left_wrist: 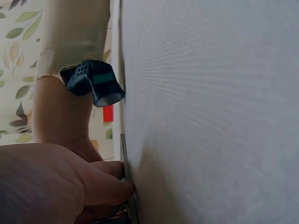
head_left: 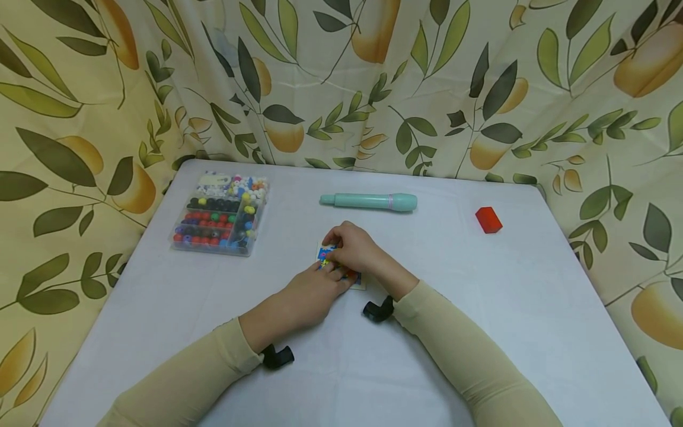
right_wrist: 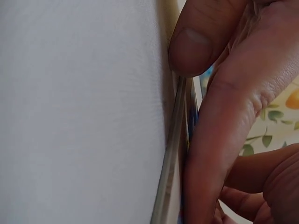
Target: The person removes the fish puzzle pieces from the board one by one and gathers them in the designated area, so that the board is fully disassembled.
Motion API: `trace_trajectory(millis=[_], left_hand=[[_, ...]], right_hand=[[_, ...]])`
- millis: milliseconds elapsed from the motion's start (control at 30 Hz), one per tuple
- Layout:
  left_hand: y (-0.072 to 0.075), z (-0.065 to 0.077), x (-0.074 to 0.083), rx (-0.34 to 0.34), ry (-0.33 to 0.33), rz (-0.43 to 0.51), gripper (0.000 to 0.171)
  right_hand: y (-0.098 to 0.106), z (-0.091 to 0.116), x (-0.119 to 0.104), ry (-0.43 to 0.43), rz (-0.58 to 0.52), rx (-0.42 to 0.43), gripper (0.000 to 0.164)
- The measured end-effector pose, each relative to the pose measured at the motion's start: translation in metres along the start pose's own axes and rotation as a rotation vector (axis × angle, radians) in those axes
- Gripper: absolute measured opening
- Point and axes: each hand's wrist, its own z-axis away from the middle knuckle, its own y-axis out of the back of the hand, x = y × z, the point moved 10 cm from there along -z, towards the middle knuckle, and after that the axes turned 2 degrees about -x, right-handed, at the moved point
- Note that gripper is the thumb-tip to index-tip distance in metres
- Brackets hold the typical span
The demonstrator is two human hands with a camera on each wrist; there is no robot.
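Observation:
A small flat picture board [head_left: 324, 252] with a blue, yellow and red print lies on the white table, largely hidden under both hands. The left hand [head_left: 315, 295] reaches across its near left side, fingers on top. In the left wrist view the thumb [left_wrist: 110, 189] of that hand bends against the thin edge of the board [left_wrist: 123, 144]. From the right, the right hand [head_left: 354, 246] curls its thumb and index finger at the upper left part of the board. Close up in the right wrist view, fingers [right_wrist: 210, 140] lie along the rim of the board [right_wrist: 169, 179].
A clear divided box of colourful beads [head_left: 219, 214] stands at the back left. Behind the hands lies a mint-green pen-shaped tube [head_left: 368, 201]. A red block [head_left: 488, 219] sits toward the right. Leaf-and-fruit patterned cloth [head_left: 341, 89] hangs along the table's back and sides.

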Motion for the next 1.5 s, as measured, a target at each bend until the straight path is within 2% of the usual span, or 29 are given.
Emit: trace_trajectory(millis=[433,700,1067,1300,1500], left_hand=[[0.001,0.0,0.0,-0.008,-0.007,0.015,0.05],[-0.001,-0.002,-0.001,-0.036,0.005,0.023,0.052],[-0.002,-0.003,-0.002,-0.05,0.012,0.067,0.053],[-0.002,-0.003,-0.003,-0.065,0.026,0.087,0.053],[-0.005,-0.003,-0.005,-0.097,0.048,0.083,0.055]], right_hand=[[-0.001,-0.001,0.001,-0.033,0.016,0.014,0.017],[0.003,0.002,0.005,-0.058,-0.133,0.053,0.014],[0.01,0.006,0.005,-0.005,-0.25,0.112,0.01],[0.024,0.011,0.009,-0.015,-0.283,0.168,0.012],[0.033,0.014,0.018,-0.038,-0.261,0.17,0.014]])
